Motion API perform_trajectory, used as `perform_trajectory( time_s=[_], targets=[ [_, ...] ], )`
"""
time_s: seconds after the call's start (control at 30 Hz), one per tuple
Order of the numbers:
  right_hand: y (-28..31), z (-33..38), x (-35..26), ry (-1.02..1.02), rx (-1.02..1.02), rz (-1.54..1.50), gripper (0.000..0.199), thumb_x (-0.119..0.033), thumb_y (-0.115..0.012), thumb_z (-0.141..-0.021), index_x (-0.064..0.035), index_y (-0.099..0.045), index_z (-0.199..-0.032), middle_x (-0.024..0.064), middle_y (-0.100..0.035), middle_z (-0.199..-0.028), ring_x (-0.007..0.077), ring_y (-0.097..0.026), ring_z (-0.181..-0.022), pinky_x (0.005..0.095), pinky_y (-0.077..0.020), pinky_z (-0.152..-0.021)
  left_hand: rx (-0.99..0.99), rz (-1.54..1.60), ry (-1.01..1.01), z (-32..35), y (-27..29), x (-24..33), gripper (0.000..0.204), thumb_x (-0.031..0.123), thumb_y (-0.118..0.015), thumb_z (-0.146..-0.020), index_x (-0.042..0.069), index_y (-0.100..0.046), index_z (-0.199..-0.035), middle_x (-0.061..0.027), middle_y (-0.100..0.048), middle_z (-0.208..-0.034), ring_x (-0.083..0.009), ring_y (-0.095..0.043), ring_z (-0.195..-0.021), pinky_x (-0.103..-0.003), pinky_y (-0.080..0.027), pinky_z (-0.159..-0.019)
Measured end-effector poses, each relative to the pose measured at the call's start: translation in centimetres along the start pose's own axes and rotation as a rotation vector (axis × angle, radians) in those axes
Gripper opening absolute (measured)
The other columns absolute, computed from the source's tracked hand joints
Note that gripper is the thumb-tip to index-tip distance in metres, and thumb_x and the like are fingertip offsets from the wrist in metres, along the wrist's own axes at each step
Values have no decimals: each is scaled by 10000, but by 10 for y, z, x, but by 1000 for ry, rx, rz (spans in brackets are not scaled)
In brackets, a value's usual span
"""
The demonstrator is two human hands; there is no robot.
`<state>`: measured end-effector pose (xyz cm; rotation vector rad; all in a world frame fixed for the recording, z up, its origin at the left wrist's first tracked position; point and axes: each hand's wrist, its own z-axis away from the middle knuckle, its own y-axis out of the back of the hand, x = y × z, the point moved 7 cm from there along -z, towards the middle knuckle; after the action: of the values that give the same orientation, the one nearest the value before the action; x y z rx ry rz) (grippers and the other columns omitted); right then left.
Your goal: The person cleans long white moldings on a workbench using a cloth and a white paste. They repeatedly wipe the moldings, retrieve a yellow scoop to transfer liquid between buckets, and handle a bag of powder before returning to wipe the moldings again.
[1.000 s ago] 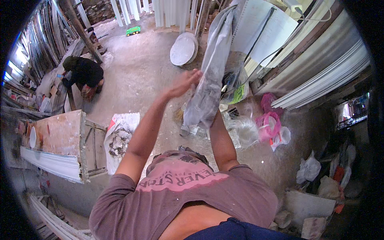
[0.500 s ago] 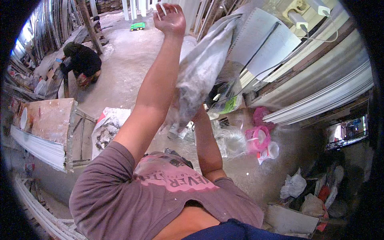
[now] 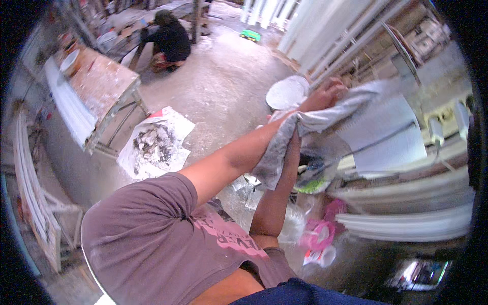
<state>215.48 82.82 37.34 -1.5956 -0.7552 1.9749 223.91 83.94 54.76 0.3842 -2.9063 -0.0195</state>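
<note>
A long grey-white cloth (image 3: 345, 109) stretches from my forearms out to the upper right, its far end blurred. Its other part hangs down between my arms. At the end of my raised right forearm the cloth bunches up, gripped by my right hand, whose fingers it hides. My left arm reaches across to the right, its wrist against the cloth. Just above the cloth is my left hand (image 3: 325, 95), fingers loosely bent and a little smeared, with nothing visible in them.
A paint-spattered workbench (image 3: 104, 84) carries a white tub (image 3: 70, 63). An opened sack of grey debris (image 3: 155, 142) lies on the floor. Farther off, a person in dark clothes (image 3: 170, 40) crouches. White strips (image 3: 406, 226) and a pale panel (image 3: 389, 134) are at right, pink plastic (image 3: 317, 234) below.
My left hand has come down from its raised position and over to the right, beside the cloth. The cloth has swung rightward. My view has turned, shifting the surroundings.
</note>
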Motion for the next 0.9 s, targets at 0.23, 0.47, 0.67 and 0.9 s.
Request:
perform_trajectory(
  time_s=[0.23,0.47,0.67,0.9],
  targets=[
    [10,-35,5,-60,-29,26,607,-475,-440,-918,-58,-375,-1354,124,-434,-1336,253,-462,-1173,399,-374,-1001,-207,267,333,58,34,-24,357,215,-537,-872,103,-511,-1210,-80,-488,-1207,-223,-461,-1151,-341,-379,-965],
    [24,-52,7,-62,24,49,626,-479,-452,-910,-54,-365,-1361,137,-403,-1367,267,-447,-1191,419,-360,-1012,-319,1101,1399,161,116,36,458,401,-484,-934,125,-471,-1299,-69,-497,-1275,-188,-431,-1193,-352,-355,-993],
    [13,0,46,463,584,482,762,-456,-598,-837,5,-307,-1370,241,-330,-1388,341,-436,-1195,462,-361,-1000,-863,845,1378,349,317,65,359,356,-511,-942,54,-578,-1124,-22,-622,-935,-127,-574,-896,-313,-470,-817],
    [-60,64,207,675,769,1009,680,-326,-617,-847,10,-313,-1355,271,-420,-1263,373,-464,-1140,453,-388,-957,62,252,1723,398,679,175,449,329,-569,-907,68,-506,-1267,-47,-545,-1235,-136,-512,-1112,-295,-410,-924]
  ],
)
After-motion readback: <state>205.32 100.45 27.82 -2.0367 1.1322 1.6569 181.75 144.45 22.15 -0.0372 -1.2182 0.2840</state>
